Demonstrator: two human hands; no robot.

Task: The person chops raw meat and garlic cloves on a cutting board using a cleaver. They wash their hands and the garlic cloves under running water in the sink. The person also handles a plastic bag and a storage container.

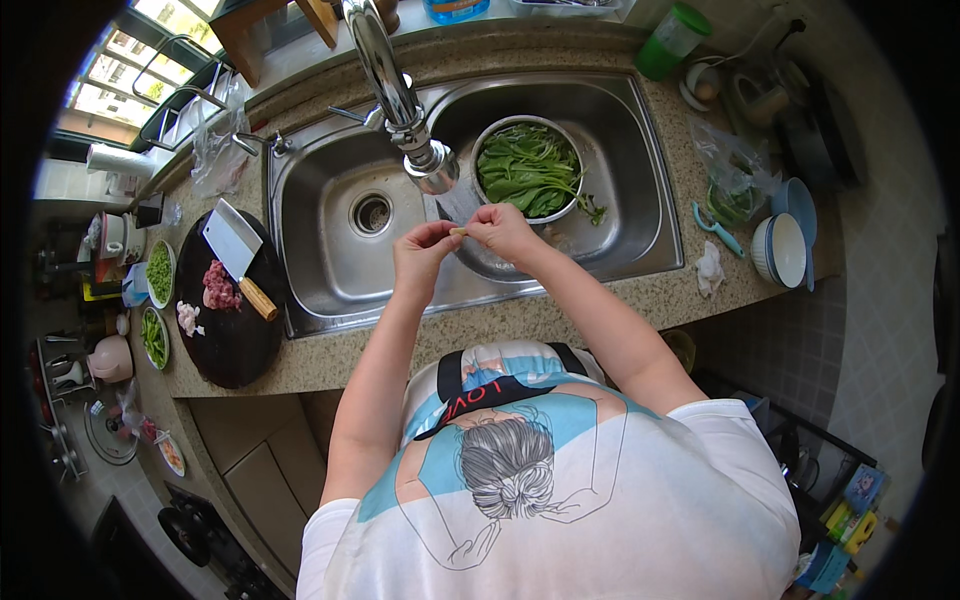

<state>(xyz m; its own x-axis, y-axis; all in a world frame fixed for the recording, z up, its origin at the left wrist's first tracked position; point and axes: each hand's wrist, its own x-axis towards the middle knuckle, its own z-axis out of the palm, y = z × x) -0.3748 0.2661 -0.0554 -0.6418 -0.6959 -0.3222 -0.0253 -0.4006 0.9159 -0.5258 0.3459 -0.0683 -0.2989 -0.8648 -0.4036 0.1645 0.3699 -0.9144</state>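
Observation:
Above the divider of the double stainless-steel sink (480, 295), my left hand (422, 255) and my right hand (504, 231) meet at the fingertips. Between them they pinch a small pale-yellow piece (458, 231), too small to name for sure and partly hidden by the fingers. Just beyond my right hand, a round metal bowl (477, 176) full of leafy greens (529, 169) stands in the right basin. Some stems hang over its rim. The chrome faucet (431, 161) reaches over the divider, right in front of my hands; no water is seen running.
Left of the sink, a cleaver (234, 244) lies on a dark round chopping board (247, 352) beside minced meat (221, 287). Two dishes of chopped greens (160, 274) stand farther left. On the right are a peeler (718, 230), crumpled tissue (709, 268), a bowl (787, 251) and a plastic bag (735, 172).

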